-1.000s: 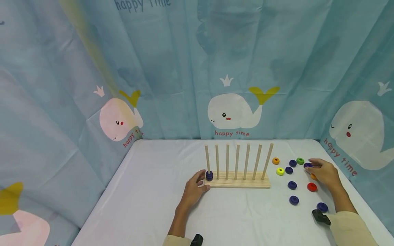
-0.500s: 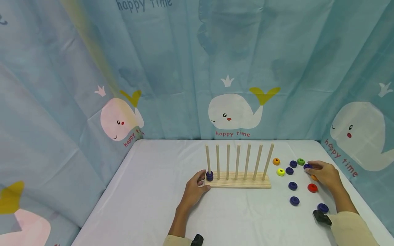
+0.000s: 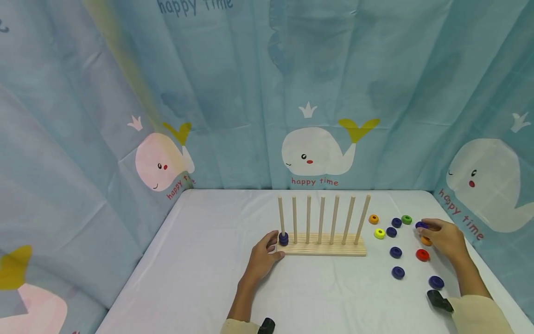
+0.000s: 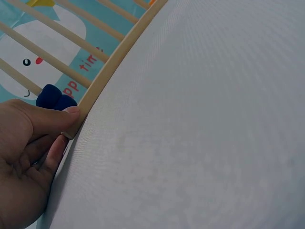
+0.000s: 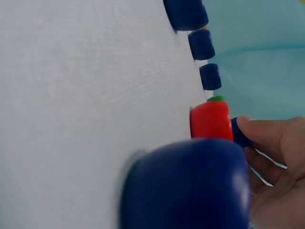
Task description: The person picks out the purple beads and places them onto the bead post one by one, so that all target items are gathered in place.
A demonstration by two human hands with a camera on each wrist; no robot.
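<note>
Right hand: this hand [image 3: 447, 237] and the held blue ring [image 3: 421, 225] sit slightly further right of the pegboard [image 3: 325, 250] than half a second ago; pegboard and left hand [image 3: 262, 260] look unmoved.
Right fingers: pinching the held blue ring between thumb and fingertips; lifted or on the table [image 3: 208, 278], can't tell.
Left fingers: gripping the pegboard's left end, thumb at the front corner.
Held blue ring: well right of the pegboard, about level with its far edge.
Slip risk: pinch looks to be on the rim only; a loose squeeze could drop or roll the ring.
Knock risk: the second orange ring [image 3: 426, 240], well right of the pegboard, sits partly under the right hand; a dip of the palm could shove it.
Sleeve risk: black wrist unit [image 3: 440, 300] is just beside the near blue ring [image 3: 436, 282], right and nearside of the pegboard; dragging the forearm could push that ring.
Pegboard risk: tugging with the left hand could slide or tip it.
In the way: between held ring and pegboard lie green ring [image 3: 406, 219], two blue rings [image 3: 391, 233], yellow ring [image 3: 378, 236], first orange ring [image 3: 373, 221]; a low leftward sweep would likely hit some.
Nearside right of pegboard: red ring [image 3: 422, 257], two more blue rings [image 3: 398, 275].
Pegs: leftmost carries two stacked blue rings [image 3: 283, 240]; other six bare.
</note>
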